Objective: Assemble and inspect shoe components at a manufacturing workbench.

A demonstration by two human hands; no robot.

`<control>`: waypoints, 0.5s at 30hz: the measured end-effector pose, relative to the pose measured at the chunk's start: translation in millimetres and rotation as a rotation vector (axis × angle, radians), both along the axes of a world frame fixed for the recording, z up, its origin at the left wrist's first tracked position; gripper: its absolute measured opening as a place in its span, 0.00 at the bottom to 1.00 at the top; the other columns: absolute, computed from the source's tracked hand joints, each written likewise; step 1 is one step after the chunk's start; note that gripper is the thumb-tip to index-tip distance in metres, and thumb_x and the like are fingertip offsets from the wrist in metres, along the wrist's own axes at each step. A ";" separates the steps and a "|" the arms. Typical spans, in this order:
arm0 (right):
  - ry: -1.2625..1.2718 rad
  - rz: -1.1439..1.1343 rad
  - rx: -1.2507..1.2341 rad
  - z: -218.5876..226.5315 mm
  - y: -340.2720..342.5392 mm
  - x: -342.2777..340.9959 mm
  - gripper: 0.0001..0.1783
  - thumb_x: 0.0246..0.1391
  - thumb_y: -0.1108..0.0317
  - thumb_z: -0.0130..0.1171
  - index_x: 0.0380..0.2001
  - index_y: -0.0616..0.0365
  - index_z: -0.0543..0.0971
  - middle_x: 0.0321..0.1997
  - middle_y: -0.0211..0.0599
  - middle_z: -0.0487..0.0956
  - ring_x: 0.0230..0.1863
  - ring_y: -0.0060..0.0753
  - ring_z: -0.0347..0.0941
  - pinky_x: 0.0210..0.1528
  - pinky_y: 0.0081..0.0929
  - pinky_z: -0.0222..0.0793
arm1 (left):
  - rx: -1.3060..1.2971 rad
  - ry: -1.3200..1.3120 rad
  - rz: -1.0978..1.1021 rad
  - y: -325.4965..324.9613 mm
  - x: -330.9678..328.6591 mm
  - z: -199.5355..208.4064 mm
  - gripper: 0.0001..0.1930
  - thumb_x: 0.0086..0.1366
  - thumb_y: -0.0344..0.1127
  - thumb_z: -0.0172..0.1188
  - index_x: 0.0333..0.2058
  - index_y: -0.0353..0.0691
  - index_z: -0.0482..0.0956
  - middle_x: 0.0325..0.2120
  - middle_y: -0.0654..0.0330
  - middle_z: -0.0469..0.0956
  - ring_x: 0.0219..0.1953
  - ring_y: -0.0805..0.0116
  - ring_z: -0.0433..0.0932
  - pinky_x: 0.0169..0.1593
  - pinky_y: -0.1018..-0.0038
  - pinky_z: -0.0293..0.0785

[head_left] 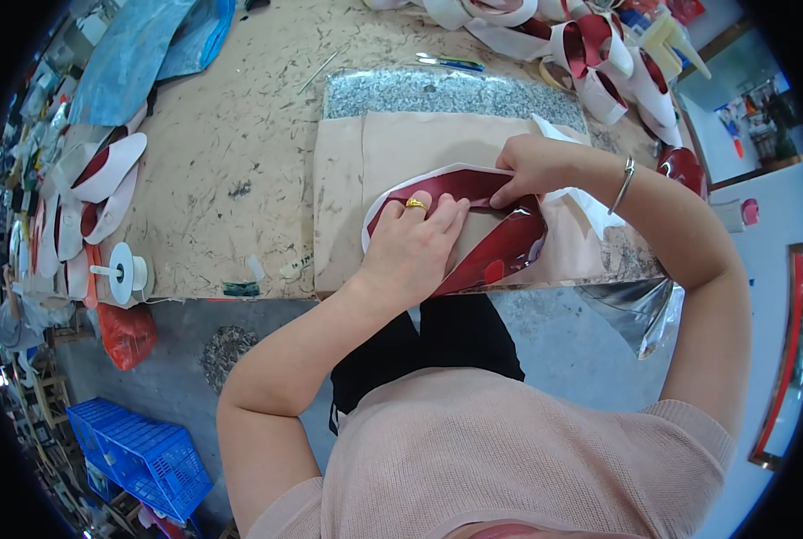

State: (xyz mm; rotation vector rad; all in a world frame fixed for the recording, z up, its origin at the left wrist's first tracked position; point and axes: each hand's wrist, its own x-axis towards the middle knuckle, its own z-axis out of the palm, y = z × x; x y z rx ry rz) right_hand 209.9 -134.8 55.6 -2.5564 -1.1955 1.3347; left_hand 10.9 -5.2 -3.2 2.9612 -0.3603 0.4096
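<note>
A shoe upper [516, 235], glossy dark red with a white edge, lies curved into a loop on a beige cloth pad [339, 193] at the table's front edge. My left hand [406, 251], with a gold ring, has its bent fingers closed on the left part of the upper, tips against the red inner side; its thumb is hidden. My right hand [534, 169] pinches the upper's far right rim, the thumb inside the loop and the other fingers behind it. A white sheet [590, 205] lies partly under my right wrist.
A speckled stone slab [455, 92] lies beyond the pad, with a small tool [451, 62] by its far edge. White-and-red uppers [590, 54] are heaped at the far right, others [110, 171] at the left near a white spool [127, 272]. A blue crate [141, 454] stands on the floor.
</note>
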 end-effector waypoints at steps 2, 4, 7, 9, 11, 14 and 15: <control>0.024 -0.015 -0.011 -2.9 -0.6 4.3 0.22 0.43 0.56 0.68 0.31 0.67 0.80 0.24 0.42 0.80 0.24 0.32 0.77 0.26 0.27 0.73 | 0.034 -0.023 -0.009 1.8 0.5 -4.7 0.26 0.55 0.37 0.56 0.55 0.42 0.70 0.48 0.58 0.73 0.41 0.61 0.70 0.46 0.67 0.66; 0.032 -0.001 -0.057 -1.9 6.7 9.2 0.22 0.43 0.56 0.68 0.31 0.67 0.80 0.24 0.42 0.80 0.25 0.32 0.77 0.27 0.27 0.72 | 0.032 -0.015 -0.015 3.8 -0.7 -3.6 0.26 0.56 0.37 0.56 0.55 0.42 0.70 0.49 0.58 0.72 0.41 0.62 0.69 0.46 0.68 0.65; -0.078 0.101 -0.047 1.3 4.6 4.5 0.23 0.42 0.54 0.68 0.29 0.67 0.81 0.23 0.43 0.80 0.25 0.34 0.77 0.27 0.28 0.72 | 0.024 -0.037 -0.028 3.8 -1.4 1.1 0.25 0.56 0.38 0.56 0.55 0.41 0.70 0.45 0.59 0.71 0.39 0.63 0.69 0.44 0.69 0.65; -0.099 0.085 -0.080 -4.3 5.7 8.6 0.23 0.41 0.54 0.69 0.28 0.67 0.81 0.23 0.44 0.80 0.25 0.35 0.77 0.28 0.29 0.72 | 0.018 -0.024 -0.042 1.7 1.8 4.2 0.25 0.56 0.39 0.56 0.54 0.41 0.70 0.41 0.60 0.70 0.38 0.64 0.68 0.42 0.70 0.65; -0.127 0.103 -0.090 -5.5 7.8 9.9 0.23 0.39 0.54 0.70 0.28 0.67 0.81 0.23 0.45 0.80 0.25 0.36 0.77 0.28 0.30 0.72 | 0.011 0.022 -0.053 -1.9 7.1 6.6 0.25 0.56 0.40 0.56 0.54 0.42 0.70 0.36 0.61 0.68 0.37 0.65 0.68 0.40 0.70 0.65; -0.165 0.136 -0.054 1.1 12.1 7.5 0.23 0.38 0.54 0.70 0.27 0.67 0.81 0.23 0.45 0.80 0.25 0.36 0.77 0.28 0.30 0.72 | -0.007 0.003 -0.041 -8.8 20.8 0.3 0.25 0.57 0.41 0.56 0.53 0.42 0.71 0.31 0.61 0.66 0.36 0.66 0.68 0.37 0.71 0.64; -0.160 0.122 -0.044 0.9 10.0 6.6 0.23 0.38 0.54 0.70 0.27 0.67 0.81 0.22 0.45 0.80 0.24 0.36 0.77 0.28 0.29 0.72 | -0.003 -0.001 -0.048 -8.6 21.4 -0.6 0.24 0.57 0.40 0.56 0.53 0.41 0.71 0.32 0.61 0.66 0.36 0.66 0.68 0.38 0.72 0.64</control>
